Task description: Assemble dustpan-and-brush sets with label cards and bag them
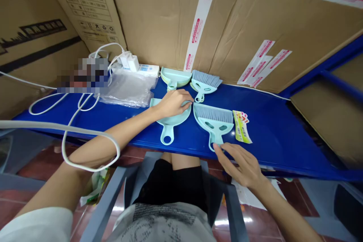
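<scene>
In the head view, my left hand [176,103] reaches over a pale mint dustpan [172,120] lying on the blue table, fingers curled at its upper right corner. A second mint dustpan [200,118] lies to its right, with a grey-bristled brush [217,125] nested in it. The thumb and fingertips of my right hand [241,163] close around the handle end of this set, at the table's front edge. Behind, a stack of dustpans [176,77] and some stacked brushes [204,84] rest near the cardboard. My left hand hides part of the first dustpan.
A yellow-green printed packet [242,126] lies right of the brush set. Clear plastic bags [127,89] are at the left, beside a white power strip [149,70]. A white cable [70,132] loops in front of my left forearm. Cardboard [164,19] walls the back.
</scene>
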A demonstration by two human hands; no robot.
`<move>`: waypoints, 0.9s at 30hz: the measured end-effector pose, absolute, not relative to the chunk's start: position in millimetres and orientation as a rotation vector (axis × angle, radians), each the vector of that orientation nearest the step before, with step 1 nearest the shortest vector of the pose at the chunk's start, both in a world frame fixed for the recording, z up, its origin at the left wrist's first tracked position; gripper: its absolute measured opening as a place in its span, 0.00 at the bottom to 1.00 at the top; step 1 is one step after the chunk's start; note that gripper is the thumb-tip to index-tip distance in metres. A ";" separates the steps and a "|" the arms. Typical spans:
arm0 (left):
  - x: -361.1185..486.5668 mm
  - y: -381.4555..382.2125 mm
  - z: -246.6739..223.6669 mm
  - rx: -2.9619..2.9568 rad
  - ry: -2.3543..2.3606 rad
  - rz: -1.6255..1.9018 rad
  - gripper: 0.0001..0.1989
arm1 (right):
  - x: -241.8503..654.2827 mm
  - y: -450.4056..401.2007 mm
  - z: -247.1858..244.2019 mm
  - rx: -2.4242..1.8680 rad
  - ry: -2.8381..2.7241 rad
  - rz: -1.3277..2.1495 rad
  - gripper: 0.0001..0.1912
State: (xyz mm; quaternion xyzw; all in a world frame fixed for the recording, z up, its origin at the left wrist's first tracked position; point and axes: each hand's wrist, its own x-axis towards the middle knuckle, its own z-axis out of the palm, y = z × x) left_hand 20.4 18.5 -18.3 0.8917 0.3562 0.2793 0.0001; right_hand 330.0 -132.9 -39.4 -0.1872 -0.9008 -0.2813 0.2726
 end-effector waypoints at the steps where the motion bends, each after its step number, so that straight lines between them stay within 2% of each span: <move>1: 20.3 19.1 -18.5 2.800 1.124 0.883 0.12 | 328.5 -130.8 -38.7 -0.513 -2.441 -0.730 0.21; 7: 14.9 23.9 -14.8 2.732 1.175 1.060 0.11 | 316.8 -112.6 -13.4 -0.531 -2.460 -0.552 0.15; 11: 7.4 29.1 -13.1 2.648 1.285 1.242 0.12 | 293.1 -70.1 12.7 -0.853 -2.342 -0.466 0.05; 14: 2.0 34.1 -13.6 2.581 1.375 1.361 0.12 | 258.4 -27.7 26.0 -1.293 -2.439 -0.411 0.11; 18: -4.7 40.7 -14.0 2.507 1.402 1.502 0.13 | 216.8 9.3 31.7 -1.469 -2.732 -0.441 0.20; 27: -7.2 42.8 -15.6 2.488 1.472 1.573 0.13 | 207.7 30.3 26.8 -1.542 -2.790 -0.457 0.18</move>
